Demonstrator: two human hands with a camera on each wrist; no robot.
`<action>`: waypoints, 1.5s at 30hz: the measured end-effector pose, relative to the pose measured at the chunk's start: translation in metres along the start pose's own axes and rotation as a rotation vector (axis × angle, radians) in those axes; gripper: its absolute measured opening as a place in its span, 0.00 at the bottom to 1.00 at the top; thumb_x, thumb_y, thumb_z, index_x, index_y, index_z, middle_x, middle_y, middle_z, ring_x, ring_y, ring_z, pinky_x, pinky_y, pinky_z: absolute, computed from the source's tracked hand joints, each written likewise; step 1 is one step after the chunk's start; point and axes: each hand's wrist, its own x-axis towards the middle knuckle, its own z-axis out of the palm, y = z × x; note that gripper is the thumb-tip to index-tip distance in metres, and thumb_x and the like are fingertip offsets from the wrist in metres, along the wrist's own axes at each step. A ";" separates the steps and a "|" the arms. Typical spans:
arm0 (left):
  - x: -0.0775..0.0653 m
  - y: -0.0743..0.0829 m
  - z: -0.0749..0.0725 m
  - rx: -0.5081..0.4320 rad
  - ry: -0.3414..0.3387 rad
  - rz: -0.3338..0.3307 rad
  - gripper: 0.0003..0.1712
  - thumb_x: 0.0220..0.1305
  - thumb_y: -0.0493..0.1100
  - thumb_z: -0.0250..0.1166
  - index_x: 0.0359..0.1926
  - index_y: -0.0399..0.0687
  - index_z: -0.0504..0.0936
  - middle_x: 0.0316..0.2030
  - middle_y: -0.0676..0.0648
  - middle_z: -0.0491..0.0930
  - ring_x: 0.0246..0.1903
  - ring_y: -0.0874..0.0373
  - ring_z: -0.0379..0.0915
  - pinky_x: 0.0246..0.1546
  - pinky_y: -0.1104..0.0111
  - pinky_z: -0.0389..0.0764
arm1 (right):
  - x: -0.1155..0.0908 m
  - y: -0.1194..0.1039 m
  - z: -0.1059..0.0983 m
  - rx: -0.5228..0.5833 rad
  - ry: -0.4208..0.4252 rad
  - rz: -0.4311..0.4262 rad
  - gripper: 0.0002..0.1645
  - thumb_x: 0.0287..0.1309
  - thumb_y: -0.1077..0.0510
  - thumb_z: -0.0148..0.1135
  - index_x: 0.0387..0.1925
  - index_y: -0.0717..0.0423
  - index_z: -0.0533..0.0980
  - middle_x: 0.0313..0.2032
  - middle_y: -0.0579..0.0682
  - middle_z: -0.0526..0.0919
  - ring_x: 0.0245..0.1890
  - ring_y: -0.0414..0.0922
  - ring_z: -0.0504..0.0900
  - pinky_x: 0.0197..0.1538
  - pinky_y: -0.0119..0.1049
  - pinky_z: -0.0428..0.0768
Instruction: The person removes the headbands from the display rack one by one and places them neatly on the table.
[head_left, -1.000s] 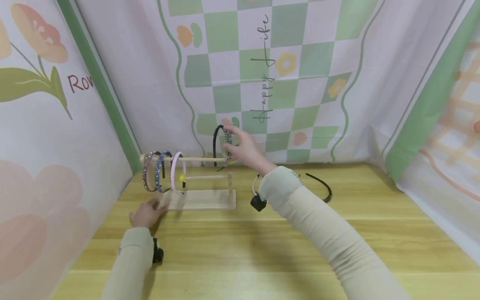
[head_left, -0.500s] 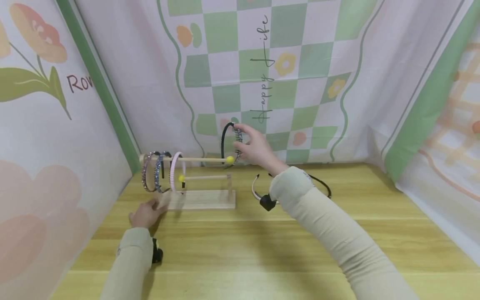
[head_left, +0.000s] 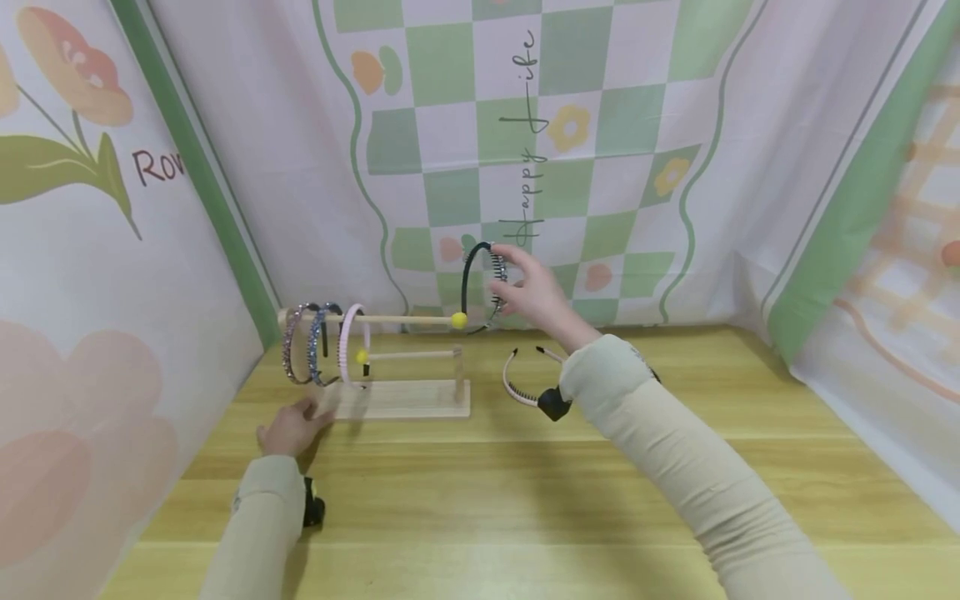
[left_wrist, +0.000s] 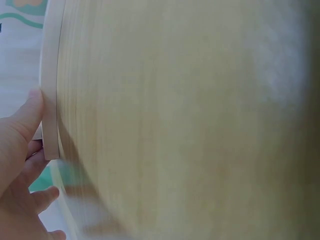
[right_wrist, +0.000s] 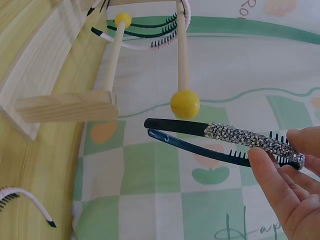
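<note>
My right hand (head_left: 540,292) pinches a black toothed headband (head_left: 467,283) by its top. In the right wrist view, silver rhinestones (right_wrist: 240,136) cover that top, and the tips point toward the rack. The headband is just right of the yellow ball (head_left: 459,320) on the end of the upper rod (head_left: 405,320), apart from it. My left hand (head_left: 291,429) grips the left end of the wooden headband rack's base (left_wrist: 50,100), thumb on one face and fingers at the other. A purplish glitter headband (head_left: 289,346), a blue glitter one (head_left: 315,346) and a pink one (head_left: 346,350) hang on the upper rod.
A lower rod (head_left: 412,355) with its own yellow ball (head_left: 363,357) sits below the upper one. On the table (head_left: 450,517), right of the rack, lies a pale pink toothed headband (head_left: 513,387). A black headband behind it is mostly hidden by my right sleeve (head_left: 660,450).
My right hand has moved right with the rhinestone headband, from around the upper rod's end to past its yellow ball. My left hand has stayed on the base.
</note>
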 end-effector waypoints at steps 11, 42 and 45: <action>0.000 0.001 0.000 0.007 -0.006 -0.006 0.44 0.59 0.66 0.54 0.64 0.38 0.62 0.59 0.35 0.66 0.57 0.34 0.59 0.53 0.32 0.37 | -0.001 0.013 -0.020 0.051 0.052 0.001 0.35 0.60 0.65 0.56 0.67 0.52 0.57 0.68 0.55 0.54 0.26 0.58 0.79 0.31 0.37 0.82; -0.006 0.006 -0.005 0.006 -0.010 0.004 0.41 0.61 0.64 0.54 0.63 0.38 0.63 0.59 0.34 0.66 0.57 0.34 0.60 0.54 0.32 0.37 | -0.034 0.058 -0.121 -0.091 0.253 0.098 0.36 0.62 0.57 0.56 0.69 0.50 0.55 0.67 0.58 0.54 0.23 0.44 0.81 0.32 0.32 0.81; -0.007 0.007 -0.005 0.003 -0.013 0.002 0.41 0.61 0.64 0.54 0.63 0.38 0.63 0.60 0.34 0.65 0.57 0.34 0.59 0.54 0.32 0.37 | -0.038 0.069 -0.131 -0.095 0.267 0.123 0.36 0.63 0.58 0.54 0.69 0.51 0.52 0.68 0.60 0.51 0.23 0.42 0.81 0.31 0.30 0.81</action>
